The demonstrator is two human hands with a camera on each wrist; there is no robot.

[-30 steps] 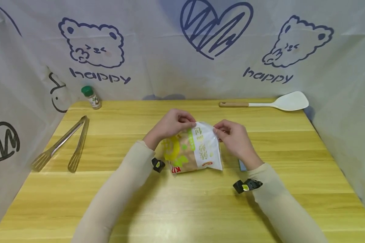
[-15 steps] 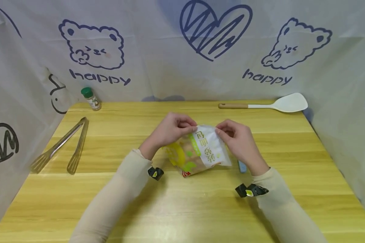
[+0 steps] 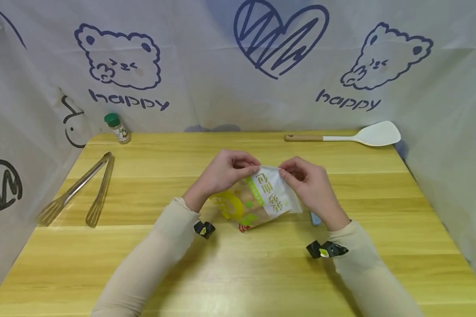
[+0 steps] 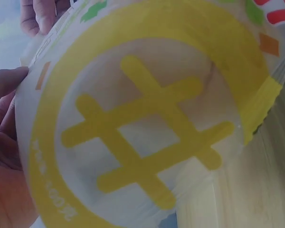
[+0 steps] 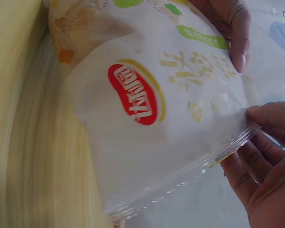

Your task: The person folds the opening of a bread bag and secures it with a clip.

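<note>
A plastic bread bag [image 3: 258, 198], white with yellow and green print and brown contents showing through, is held tilted above the table's middle. My left hand [image 3: 228, 171] pinches its upper edge between thumb and fingers. A short way along the same edge, my right hand [image 3: 311, 182] pinches the white end. The right wrist view shows a red oval logo on the bag [image 5: 137, 95] and the right thumb near its crimped seam. In the left wrist view, yellow crossed bars on the bag [image 4: 147, 133] fill most of the picture. No opening in the bag is visible.
Metal tongs [image 3: 79, 189] lie spread at the left. A green-capped seasoning jar [image 3: 117, 128] stands at the back left corner. A white spatula [image 3: 349, 137] with a wooden handle lies along the back edge. A small blue object [image 3: 315, 219] is partly hidden by the right hand.
Over the last second the bag has turned, its lower end swinging right, and both hands have shifted slightly toward the front. Both keep their pinch on it. Little has moved in the last half second.
</note>
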